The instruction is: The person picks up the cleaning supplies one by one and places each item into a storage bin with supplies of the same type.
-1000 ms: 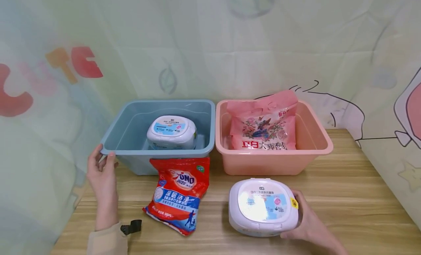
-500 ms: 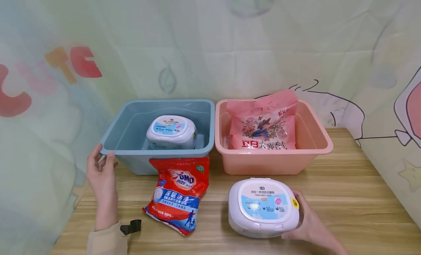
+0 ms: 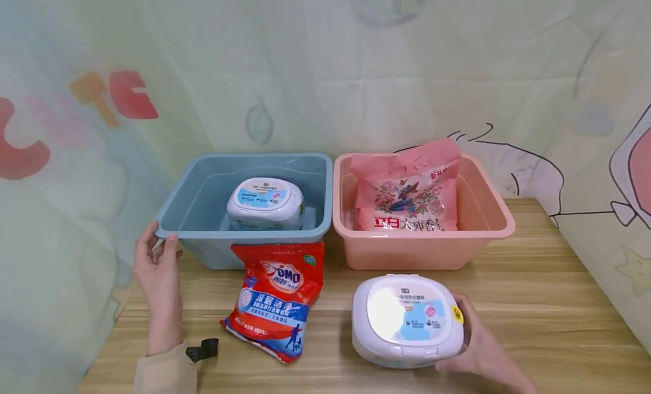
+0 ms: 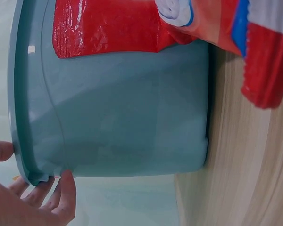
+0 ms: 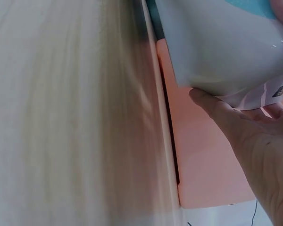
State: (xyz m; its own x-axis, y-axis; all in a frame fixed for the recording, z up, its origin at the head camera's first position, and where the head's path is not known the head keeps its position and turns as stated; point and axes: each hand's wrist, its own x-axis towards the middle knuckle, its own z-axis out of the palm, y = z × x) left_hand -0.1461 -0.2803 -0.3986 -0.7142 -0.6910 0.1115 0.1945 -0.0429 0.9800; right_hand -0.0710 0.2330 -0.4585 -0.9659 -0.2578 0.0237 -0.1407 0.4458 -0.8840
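In the head view, my right hand [image 3: 473, 343] grips the right end of a white lidded laundry-pod box [image 3: 407, 320], its label facing up. The right wrist view shows the thumb [image 5: 207, 101] pressed to the box's lower edge and other fingers partly hidden behind it. My left hand [image 3: 160, 275] holds the front left rim corner of a blue basin [image 3: 213, 247], fingers curled at the corner in the left wrist view. Inside that basin sits a similar pod box [image 3: 265, 204]. A red OMO detergent bag [image 3: 277, 303] leans against the basin's front.
To the right of the blue basin stands a pink basin [image 3: 407, 252] with a pink detergent bag [image 3: 407, 190] upright in it. Both are on a wood-grain table [image 3: 539, 281], before a printed curtain [image 3: 305, 72]. A black strap [image 3: 202, 350] sticks out at the left sleeve.
The glare on the held box's lid shifts and the box moves very slightly. My left hand, both basins and the red bag stay where they were.
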